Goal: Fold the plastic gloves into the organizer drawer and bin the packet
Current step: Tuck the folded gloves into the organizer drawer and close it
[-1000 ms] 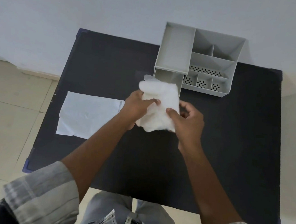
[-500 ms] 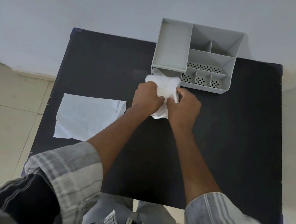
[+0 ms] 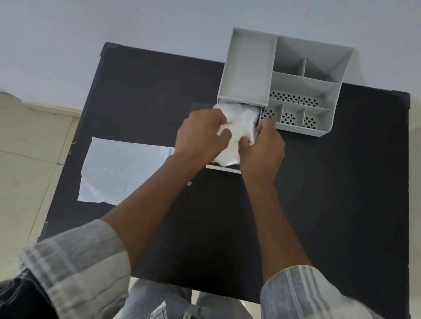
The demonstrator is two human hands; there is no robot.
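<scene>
Fingers of the left hand (image 3: 199, 135) and right hand (image 3: 262, 149) grip the folded gloves (image 3: 238, 126) over the open organizer drawer (image 3: 224, 169) on the bench (image 3: 329, 196).

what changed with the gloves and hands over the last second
Both hands, left hand and right hand, carried the plastic gloves forward and down into the open drawer, bunching them smaller. The packet and organizer stayed put.

Black rectangular table (image 3: 326, 222) with blue corner caps, far edge against a plain pale grey-white wall (image 3: 116, 8). Beige tiled floor (image 3: 10, 166) at left, grout lines visible, light skirting where wall meets floor. Soft even light, no harsh shadows.
</scene>
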